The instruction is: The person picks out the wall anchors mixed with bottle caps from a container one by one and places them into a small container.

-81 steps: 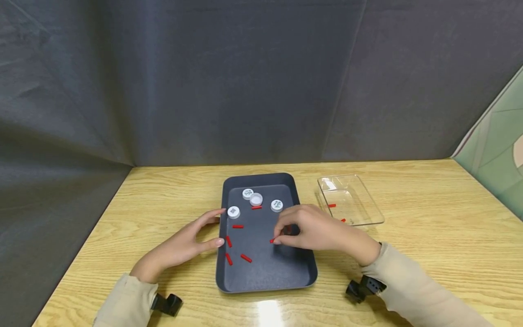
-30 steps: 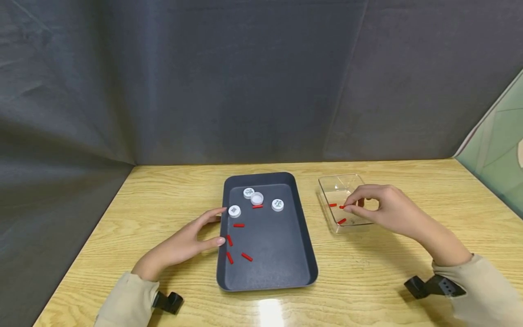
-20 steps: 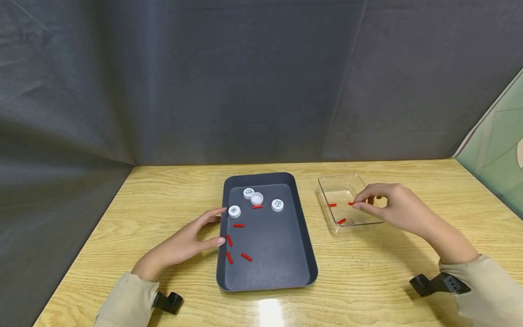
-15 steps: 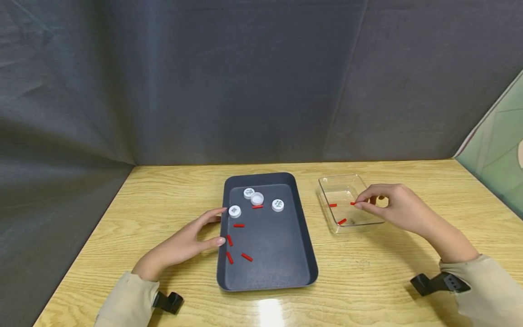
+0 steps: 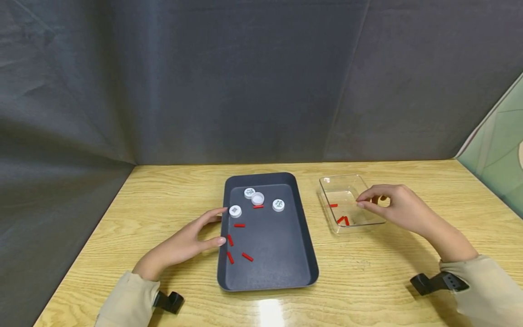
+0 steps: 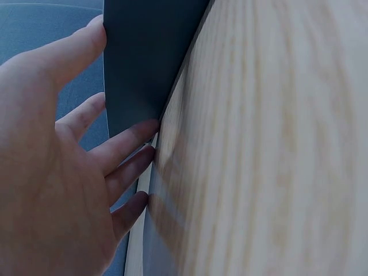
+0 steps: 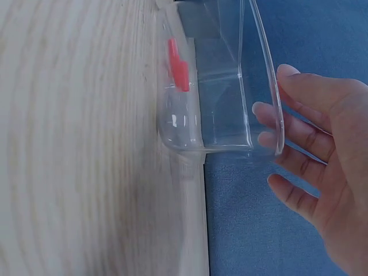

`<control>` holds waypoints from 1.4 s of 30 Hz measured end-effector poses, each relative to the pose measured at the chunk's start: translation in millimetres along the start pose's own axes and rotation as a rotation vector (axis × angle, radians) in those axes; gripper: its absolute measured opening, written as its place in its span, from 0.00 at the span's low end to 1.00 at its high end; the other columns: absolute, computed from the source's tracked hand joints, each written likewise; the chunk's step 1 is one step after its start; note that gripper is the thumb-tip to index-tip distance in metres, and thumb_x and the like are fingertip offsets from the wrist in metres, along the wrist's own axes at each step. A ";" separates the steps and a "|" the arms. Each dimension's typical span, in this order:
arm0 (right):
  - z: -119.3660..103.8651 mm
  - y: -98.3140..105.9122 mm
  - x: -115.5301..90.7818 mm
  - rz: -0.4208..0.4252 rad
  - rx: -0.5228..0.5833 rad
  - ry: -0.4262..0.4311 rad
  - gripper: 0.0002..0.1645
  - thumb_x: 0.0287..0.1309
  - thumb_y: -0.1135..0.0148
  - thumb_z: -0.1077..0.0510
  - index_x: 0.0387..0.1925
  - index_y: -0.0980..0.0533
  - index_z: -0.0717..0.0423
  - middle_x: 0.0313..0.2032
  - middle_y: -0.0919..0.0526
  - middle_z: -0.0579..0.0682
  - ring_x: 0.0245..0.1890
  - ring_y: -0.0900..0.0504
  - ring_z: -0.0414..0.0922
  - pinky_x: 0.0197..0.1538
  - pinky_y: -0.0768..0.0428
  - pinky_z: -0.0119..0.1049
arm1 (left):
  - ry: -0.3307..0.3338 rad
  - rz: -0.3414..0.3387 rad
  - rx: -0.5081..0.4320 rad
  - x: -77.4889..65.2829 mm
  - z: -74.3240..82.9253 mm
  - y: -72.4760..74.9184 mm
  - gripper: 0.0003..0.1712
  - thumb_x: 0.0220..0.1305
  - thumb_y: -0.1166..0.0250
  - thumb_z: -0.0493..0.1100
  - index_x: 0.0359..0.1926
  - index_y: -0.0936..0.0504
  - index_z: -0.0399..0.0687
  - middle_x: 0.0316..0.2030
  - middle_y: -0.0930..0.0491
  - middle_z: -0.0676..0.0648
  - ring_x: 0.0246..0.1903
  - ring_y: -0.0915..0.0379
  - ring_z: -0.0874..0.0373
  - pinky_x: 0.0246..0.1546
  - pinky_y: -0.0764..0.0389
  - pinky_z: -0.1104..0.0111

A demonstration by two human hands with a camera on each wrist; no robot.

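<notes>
My left hand [image 5: 185,244] rests at the left rim of a dark tray [image 5: 267,286], thumb and fingertips against its edge; the left wrist view shows these fingers extended along the tray wall. Inside the tray lie several short red sticks [image 5: 247,256] and several white round caps [image 5: 278,205], one of them hollow side up [image 5: 258,199]. Over the right side of a clear plastic container [image 5: 369,223] hovers my right hand [image 5: 398,210], nothing between its thumb and fingers. Three red sticks [image 5: 346,221] lie inside this container, two of them close together at the near end.
The wooden table [image 5: 175,190] carries both the tray and the container, which stand side by side with a gap between them. A dark grey cloth [image 5: 245,91] hangs behind. A green patterned surface [image 5: 498,136] is at the far right.
My right hand carried a red stick from the tray to the clear container and let it drop; it now lies beside another stick. The left hand has stayed at the tray rim.
</notes>
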State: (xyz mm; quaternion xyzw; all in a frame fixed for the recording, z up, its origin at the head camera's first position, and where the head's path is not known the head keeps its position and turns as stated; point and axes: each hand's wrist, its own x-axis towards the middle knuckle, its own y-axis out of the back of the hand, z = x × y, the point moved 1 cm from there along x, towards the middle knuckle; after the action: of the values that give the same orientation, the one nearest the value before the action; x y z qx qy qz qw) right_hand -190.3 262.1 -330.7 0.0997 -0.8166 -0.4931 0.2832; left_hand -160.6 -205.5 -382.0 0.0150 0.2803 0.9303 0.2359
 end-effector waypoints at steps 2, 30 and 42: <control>1.0 -0.2 -0.5 -0.004 0.000 -0.005 0.08 0.53 0.34 0.59 0.33 0.18 0.41 0.30 0.20 0.33 0.31 0.25 0.31 0.33 0.26 0.31 | -0.002 -0.001 0.001 0.2 -0.3 -0.2 0.42 0.55 0.36 0.61 0.68 0.44 0.69 0.63 0.40 0.62 0.63 0.44 0.60 0.60 0.40 0.53; -57.6 -7.8 -0.6 0.031 0.199 -0.008 0.11 0.51 0.31 0.59 0.35 0.18 0.40 0.35 0.18 0.35 0.34 0.23 0.32 0.37 0.28 0.22 | -0.030 -0.016 0.011 7.3 -0.9 -6.2 0.41 0.56 0.37 0.61 0.69 0.44 0.67 0.63 0.38 0.60 0.63 0.43 0.62 0.59 0.40 0.54; -92.5 -31.1 15.3 0.081 0.275 0.152 0.12 0.48 0.30 0.59 0.33 0.18 0.39 0.30 0.20 0.31 0.30 0.26 0.32 0.31 0.32 0.23 | -0.039 -0.012 0.009 15.4 -2.1 -8.5 0.41 0.56 0.37 0.62 0.68 0.44 0.69 0.62 0.38 0.61 0.62 0.43 0.63 0.60 0.41 0.54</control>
State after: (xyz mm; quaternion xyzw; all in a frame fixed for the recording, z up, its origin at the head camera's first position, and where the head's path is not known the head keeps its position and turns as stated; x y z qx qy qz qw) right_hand -154.6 170.8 -319.2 0.1418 -0.8559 -0.3558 0.3475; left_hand -171.0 -193.4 -389.9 0.0324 0.2800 0.9271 0.2470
